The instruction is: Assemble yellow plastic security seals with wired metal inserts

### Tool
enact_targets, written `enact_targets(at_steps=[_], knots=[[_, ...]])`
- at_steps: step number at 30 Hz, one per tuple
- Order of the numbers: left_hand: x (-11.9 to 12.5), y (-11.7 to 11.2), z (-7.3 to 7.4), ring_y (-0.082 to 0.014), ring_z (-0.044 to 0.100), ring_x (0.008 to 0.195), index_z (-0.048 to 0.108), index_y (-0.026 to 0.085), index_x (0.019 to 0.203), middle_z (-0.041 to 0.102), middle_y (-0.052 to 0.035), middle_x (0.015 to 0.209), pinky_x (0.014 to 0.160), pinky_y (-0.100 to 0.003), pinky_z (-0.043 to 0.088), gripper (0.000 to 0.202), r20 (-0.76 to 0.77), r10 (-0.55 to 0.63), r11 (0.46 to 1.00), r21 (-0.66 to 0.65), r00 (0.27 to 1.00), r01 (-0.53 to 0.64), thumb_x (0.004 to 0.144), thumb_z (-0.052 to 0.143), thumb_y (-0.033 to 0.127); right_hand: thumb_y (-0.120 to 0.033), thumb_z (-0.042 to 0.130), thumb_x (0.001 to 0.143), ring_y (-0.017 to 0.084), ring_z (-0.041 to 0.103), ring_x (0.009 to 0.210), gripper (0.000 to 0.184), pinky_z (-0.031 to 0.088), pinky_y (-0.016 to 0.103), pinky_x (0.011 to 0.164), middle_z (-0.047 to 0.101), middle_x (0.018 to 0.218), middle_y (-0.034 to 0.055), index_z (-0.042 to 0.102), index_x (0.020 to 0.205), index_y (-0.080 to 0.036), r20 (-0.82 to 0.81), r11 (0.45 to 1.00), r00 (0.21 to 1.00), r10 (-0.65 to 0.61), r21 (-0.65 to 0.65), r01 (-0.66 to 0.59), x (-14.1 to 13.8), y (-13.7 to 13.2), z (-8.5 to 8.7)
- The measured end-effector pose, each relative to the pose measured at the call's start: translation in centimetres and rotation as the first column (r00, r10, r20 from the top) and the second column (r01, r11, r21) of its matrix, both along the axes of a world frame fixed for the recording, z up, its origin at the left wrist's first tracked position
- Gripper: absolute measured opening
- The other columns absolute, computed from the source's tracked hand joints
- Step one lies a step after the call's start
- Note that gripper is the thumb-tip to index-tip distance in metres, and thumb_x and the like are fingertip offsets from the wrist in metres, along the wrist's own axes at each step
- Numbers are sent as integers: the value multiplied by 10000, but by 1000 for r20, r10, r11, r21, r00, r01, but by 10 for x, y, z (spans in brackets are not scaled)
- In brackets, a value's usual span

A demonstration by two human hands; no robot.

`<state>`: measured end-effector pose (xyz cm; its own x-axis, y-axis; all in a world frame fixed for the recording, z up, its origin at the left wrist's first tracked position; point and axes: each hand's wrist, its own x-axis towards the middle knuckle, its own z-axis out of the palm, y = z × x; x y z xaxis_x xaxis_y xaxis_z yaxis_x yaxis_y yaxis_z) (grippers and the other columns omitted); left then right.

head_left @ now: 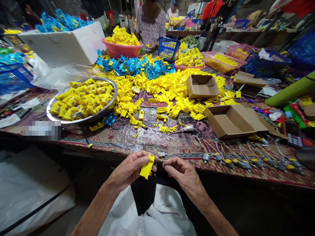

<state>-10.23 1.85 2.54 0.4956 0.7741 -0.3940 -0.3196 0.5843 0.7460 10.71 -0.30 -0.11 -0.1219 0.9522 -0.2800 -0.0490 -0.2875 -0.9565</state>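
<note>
Between the thumb and fingers of my left hand [131, 170] is a yellow plastic housing [147, 167], tilted, over my lap at the table's front edge. My right hand [183, 173] pinches thin wires [162, 161] just right of the housing. These wires seem to lead to a small grey motor [162, 154] lying beyond my fingertips; where they join the housing, I cannot make out. Past my hands, a screwdriver with a clear handle [188, 128] lies beside small yellow frame pieces [168, 127]. Several wired motors [237, 163] lie in a row along the right front edge.
A steel bowl [115, 95] of yellow assemblies stands left. Yellow housings [162, 85] and blue parts [137, 66] are heaped mid-table. Two cardboard boxes [246, 126] lie right. A white foam box [91, 42] and a pink basin [120, 49] stand behind; a person [150, 23] sits opposite.
</note>
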Motion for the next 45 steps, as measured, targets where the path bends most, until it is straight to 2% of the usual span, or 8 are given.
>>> enact_targets(at_steps=[7,10,14,19,25,32,39,45], knots=[[7,5,-9,-164,673,768,661,161,944,704,-113,1065,642,-235,485,186,78,3,999,-40,997,0,850,679,321,-364,728,791,153,573,708,176,430,280,653,671,790,22,676,786,-196,-22,998,998,65,25,-64,-10,-7,-3],[10,8,-12,-161,667,777,668,153,963,714,-111,1008,669,-238,490,199,83,-11,1000,-19,997,12,859,670,323,-346,765,759,137,586,699,182,428,251,618,687,808,12,660,793,-201,-131,999,990,47,-16,-49,-12,-6,-7],[12,11,-13,-144,654,765,675,146,958,704,-90,953,702,-240,496,191,64,-16,1000,-1,998,16,869,661,314,-359,788,731,130,607,708,229,434,229,592,704,846,13,697,877,-207,-232,991,967,104,-61,-121,-10,-2,-7],[12,14,-15,-133,646,724,675,151,954,694,-68,855,686,-226,491,210,15,-34,999,12,999,34,862,669,340,-421,772,740,137,597,717,277,442,228,572,716,857,30,720,896,-198,-183,980,970,161,-84,-178,-5,4,-5],[13,15,-13,-144,639,716,661,152,931,689,-62,848,680,-241,486,230,4,-33,996,88,999,33,846,681,364,-507,698,794,138,569,680,332,432,236,549,694,813,41,711,830,-177,-113,970,967,228,-66,-236,-2,11,1],[12,16,-19,-123,599,653,654,162,898,662,-22,776,625,-229,432,241,-82,-11,996,87,997,18,812,715,379,-531,705,790,142,566,693,417,448,232,533,687,839,48,610,1015,-193,-184,981,978,103,-147,-131,0,13,2],[16,13,-22,-115,564,651,665,164,928,655,-18,778,601,-220,384,270,-200,13,987,159,980,19,824,694,412,-533,743,752,80,458,466,413,377,219,460,569,606,-54,598,956,-204,-132,992,990,45,-110,-60,-8,18,1],[18,10,-9,-129,589,709,696,172,974,689,-42,869,626,-219,401,286,-277,19,974,221,961,44,833,683,420,-482,785,719,84,476,505,355,400,232,507,572,608,-44,638,837,-181,-198,992,980,-15,-122,-9,-9,18,-4]])
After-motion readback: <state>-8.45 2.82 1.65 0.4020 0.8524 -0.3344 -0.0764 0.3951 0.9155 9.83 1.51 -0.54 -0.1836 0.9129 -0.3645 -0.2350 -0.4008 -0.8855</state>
